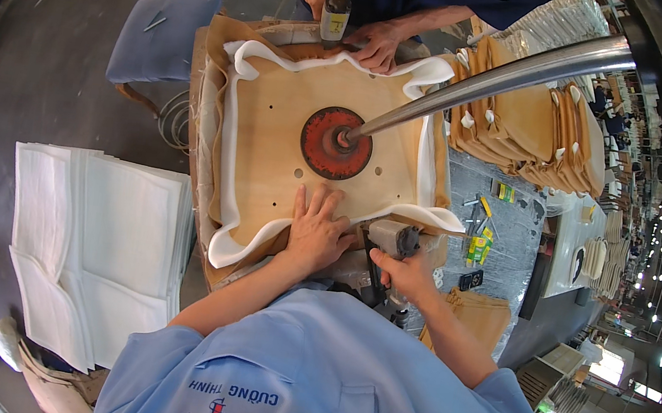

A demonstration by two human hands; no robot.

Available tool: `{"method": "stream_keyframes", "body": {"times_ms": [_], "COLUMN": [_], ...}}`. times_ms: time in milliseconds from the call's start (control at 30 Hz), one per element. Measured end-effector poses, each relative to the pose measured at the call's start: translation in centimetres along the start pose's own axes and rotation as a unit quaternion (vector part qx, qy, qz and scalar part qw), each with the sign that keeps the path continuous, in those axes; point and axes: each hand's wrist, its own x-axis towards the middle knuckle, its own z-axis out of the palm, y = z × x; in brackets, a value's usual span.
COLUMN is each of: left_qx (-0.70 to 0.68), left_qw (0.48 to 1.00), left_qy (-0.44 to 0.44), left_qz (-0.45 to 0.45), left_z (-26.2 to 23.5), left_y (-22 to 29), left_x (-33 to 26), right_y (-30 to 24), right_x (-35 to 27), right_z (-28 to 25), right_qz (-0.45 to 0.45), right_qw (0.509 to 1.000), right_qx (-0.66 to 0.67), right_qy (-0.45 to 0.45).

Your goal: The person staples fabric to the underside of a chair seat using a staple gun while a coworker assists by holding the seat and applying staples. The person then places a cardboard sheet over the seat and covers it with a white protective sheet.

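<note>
A pale plywood seat panel [259, 151] lies underside up, ringed by white padding [219, 252] and tan cover material [212, 124]. A round red press plate [316, 139] on a slanted metal rod [499, 72] rests on its middle. My left hand [315, 229] lies on the near edge of the panel, fingers stretched out and apart. At its right, my right hand [415, 276] is wrapped round the handle of a grey staple gun [394, 236], whose nose is at the near edge of the panel. Its tip is hard to make out.
Across the panel, a co-worker's hand holds another staple gun [335, 19]; their other hand [379, 44] presses the far edge. White padding sheets [128, 222] are stacked at left, near a blue padded seat [165, 38]. Tan covered pieces [526, 123] and small boxes [479, 248] lie at right.
</note>
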Motion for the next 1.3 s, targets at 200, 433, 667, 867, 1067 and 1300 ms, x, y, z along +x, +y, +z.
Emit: {"method": "stream_keyframes", "body": {"times_ms": [200, 433, 667, 867, 1067, 1300], "left_qx": [-0.022, -0.034, 0.018, -0.004, -0.013, -0.01], "left_qw": [0.999, 0.999, 0.998, 1.0, 1.0, 0.999], "left_qy": [0.025, 0.003, -0.056, 0.007, 0.02, -0.04], "left_qz": [-0.002, -0.015, 0.004, 0.023, 0.018, 0.034], "left_z": [1.1, 0.9, -2.3, -0.3, -0.1, -2.5], "left_y": [-0.2, -0.2, -1.2, -1.8, -1.6, -2.2], "left_x": [0.1, 0.3, -0.4, -0.5, -0.5, -0.5], "right_y": [-0.4, -1.9, -1.0, -0.2, -1.5, -1.1], "right_x": [-0.2, 0.2, -0.6, -0.7, 0.0, -1.1], "right_z": [0.9, 2.2, 1.6, 2.7, 3.5, 3.6], "right_qz": [0.006, 0.037, 0.015, 0.006, 0.045, 0.038], "right_qw": [1.0, 0.998, 1.0, 1.0, 0.997, 0.998], "right_qx": [-0.01, -0.05, 0.009, 0.016, -0.056, -0.037], "right_qy": [-0.01, 0.014, 0.013, -0.002, 0.014, 0.022]}}
